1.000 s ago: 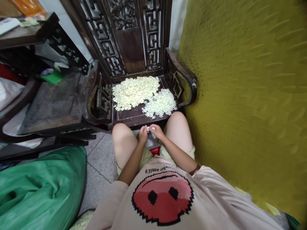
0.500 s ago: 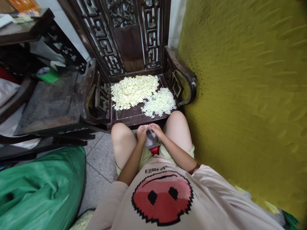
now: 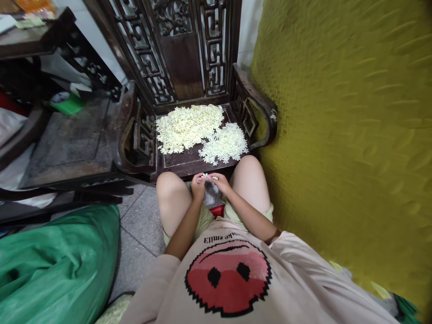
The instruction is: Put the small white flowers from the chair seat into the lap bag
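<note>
My left hand (image 3: pixel 198 186) and my right hand (image 3: pixel 220 182) meet between my knees, fingertips nearly touching. A small white flower piece (image 3: pixel 205 176) shows at the fingertips of my left hand, which is closed in a pinch. My right hand is pinched too, with a bit of white at its fingers that looks like another flower piece (image 3: pixel 215 178). Just beyond them, on the dark wooden chair seat (image 3: pixel 184 161), lie a large cream-coloured pile of flower pieces (image 3: pixel 189 128) and a smaller, whiter pile (image 3: pixel 224 144) at its right.
Carved armrests (image 3: pixel 270 118) flank the seat. A second wooden chair (image 3: pixel 67 144) holds a green roll of tape (image 3: pixel 69 105) at the left. A green bag (image 3: pixel 60 265) bulges on the floor at lower left. The yellow textured sheet (image 3: pixel 344 135) stands along the right.
The white flower piece at my left fingertips is now plainer to see, and white shows at my right fingers. My hands have shifted only slightly; the piles look the same.
</note>
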Demonstrator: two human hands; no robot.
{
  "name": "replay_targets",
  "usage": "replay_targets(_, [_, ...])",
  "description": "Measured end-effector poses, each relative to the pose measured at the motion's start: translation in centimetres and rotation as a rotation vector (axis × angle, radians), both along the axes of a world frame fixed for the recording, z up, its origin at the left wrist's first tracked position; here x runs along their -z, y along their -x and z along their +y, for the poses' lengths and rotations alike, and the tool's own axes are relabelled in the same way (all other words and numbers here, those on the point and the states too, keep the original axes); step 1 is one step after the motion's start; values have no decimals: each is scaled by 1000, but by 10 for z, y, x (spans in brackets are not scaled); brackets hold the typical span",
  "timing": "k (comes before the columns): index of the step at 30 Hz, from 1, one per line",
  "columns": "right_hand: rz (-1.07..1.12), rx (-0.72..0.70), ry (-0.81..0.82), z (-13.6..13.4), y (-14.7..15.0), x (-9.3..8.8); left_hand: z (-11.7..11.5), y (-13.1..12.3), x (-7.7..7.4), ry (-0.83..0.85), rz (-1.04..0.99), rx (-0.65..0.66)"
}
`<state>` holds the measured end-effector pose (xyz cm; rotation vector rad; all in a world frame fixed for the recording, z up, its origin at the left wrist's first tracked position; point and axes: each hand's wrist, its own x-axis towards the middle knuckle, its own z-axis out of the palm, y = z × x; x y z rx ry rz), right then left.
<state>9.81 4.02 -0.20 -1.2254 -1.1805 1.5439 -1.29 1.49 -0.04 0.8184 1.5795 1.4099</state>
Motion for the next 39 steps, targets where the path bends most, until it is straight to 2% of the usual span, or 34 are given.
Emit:
replay_targets(5, [-116, 34, 5, 1, -1, 7, 1, -1, 1, 12, 1, 3])
replay_targets(13, [-148, 17, 52, 2, 0, 13, 3, -3, 9, 34, -97, 79])
replay_targets(23, [-47, 41, 178, 2, 0, 9, 3, -1, 6, 81, -264, 111])
replay_targets(30, [37, 18, 218, 1, 0, 4, 2, -1, 3, 83, -287, 157])
replay_targets(39, [91, 28, 214, 0, -1, 2, 3, 0, 4, 67, -243, 155])
